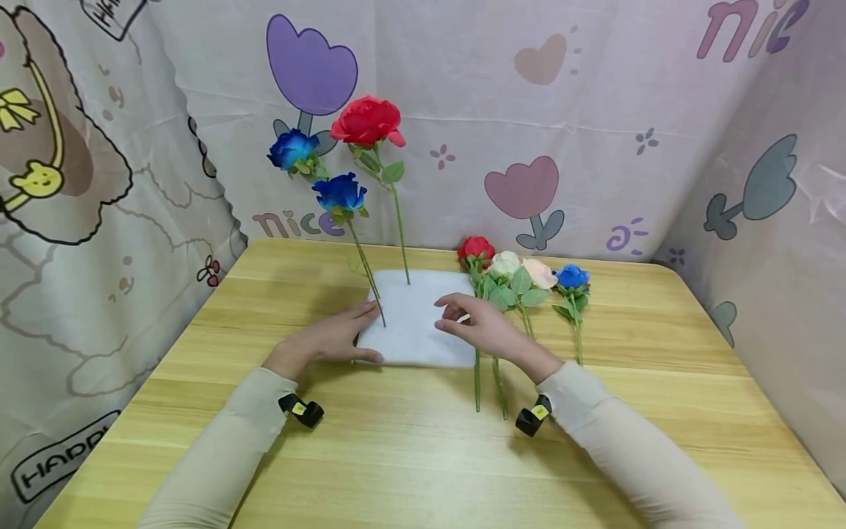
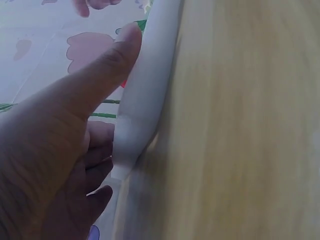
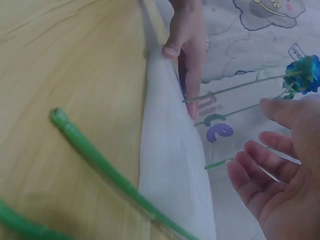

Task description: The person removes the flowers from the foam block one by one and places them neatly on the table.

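Observation:
A white foam block (image 1: pixel 423 330) lies flat on the table. Upright in it stand a large red rose (image 1: pixel 366 121) and two blue roses (image 1: pixel 340 192). My left hand (image 1: pixel 340 334) rests against the block's left edge, thumb (image 2: pixel 107 65) along the near side and fingers spread. Over the block's right part hovers my right hand (image 1: pixel 485 323), its fingers loosely bent with nothing between them. In the right wrist view a green stem (image 3: pixel 206 167) rises from the block beside that hand.
Right of the block lie a red rose (image 1: pixel 476 248), a white rose (image 1: pixel 505 263), a pale pink rose (image 1: pixel 539 273) and a blue rose (image 1: pixel 572 277). Some stems pass under my right forearm. A printed curtain (image 1: pixel 429 198) hangs behind the wooden table (image 1: pixel 410 455).

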`<state>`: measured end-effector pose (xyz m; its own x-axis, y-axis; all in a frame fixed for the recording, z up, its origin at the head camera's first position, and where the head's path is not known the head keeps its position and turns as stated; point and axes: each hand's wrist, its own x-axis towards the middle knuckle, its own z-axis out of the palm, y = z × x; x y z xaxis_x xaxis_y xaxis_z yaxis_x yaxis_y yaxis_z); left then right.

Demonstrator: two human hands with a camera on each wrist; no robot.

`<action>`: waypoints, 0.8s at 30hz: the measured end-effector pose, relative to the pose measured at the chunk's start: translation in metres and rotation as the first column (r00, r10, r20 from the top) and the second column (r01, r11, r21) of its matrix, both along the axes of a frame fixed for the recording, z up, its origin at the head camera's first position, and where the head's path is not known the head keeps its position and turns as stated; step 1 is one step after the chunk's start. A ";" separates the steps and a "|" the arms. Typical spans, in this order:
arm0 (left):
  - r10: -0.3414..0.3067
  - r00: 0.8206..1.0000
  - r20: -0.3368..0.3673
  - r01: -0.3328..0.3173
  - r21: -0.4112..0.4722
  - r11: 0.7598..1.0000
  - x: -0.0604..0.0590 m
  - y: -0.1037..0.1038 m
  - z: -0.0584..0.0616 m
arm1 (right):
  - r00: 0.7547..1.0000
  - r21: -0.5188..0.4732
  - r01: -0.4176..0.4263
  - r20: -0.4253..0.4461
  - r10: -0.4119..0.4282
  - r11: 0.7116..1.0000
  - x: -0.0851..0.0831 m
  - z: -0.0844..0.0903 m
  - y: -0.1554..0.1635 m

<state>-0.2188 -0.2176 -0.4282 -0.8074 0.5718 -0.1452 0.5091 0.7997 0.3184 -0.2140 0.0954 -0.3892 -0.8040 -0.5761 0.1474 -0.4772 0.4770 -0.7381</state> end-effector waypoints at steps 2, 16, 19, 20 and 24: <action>0.000 1.000 -0.010 0.000 -0.007 1.000 0.000 -0.001 -0.001 | 1.000 -0.005 0.000 0.012 0.001 1.000 -0.001 0.000 -0.005; 0.026 1.000 -0.004 -0.026 -0.029 0.999 -0.002 -0.002 -0.003 | 0.997 -0.036 0.040 0.073 -0.037 0.999 -0.020 -0.011 -0.035; 0.028 1.000 -0.002 -0.028 -0.024 0.999 -0.002 -0.001 -0.004 | 0.994 -0.066 0.034 0.103 -0.027 0.997 -0.023 -0.012 -0.041; 0.029 1.000 -0.002 -0.029 -0.022 0.999 -0.002 -0.001 -0.004 | 0.993 -0.078 0.030 0.112 -0.021 0.997 -0.025 -0.012 -0.043; 0.031 1.000 -0.004 -0.031 -0.016 0.999 -0.002 -0.001 -0.004 | 0.992 -0.112 0.018 0.123 -0.004 0.994 -0.028 -0.014 -0.051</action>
<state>-0.2210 -0.2187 -0.4324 -0.8254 0.5440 -0.1512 0.4849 0.8202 0.3037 -0.2424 0.0447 -0.4035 -0.8262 -0.5522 0.1115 -0.3753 0.3920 -0.8399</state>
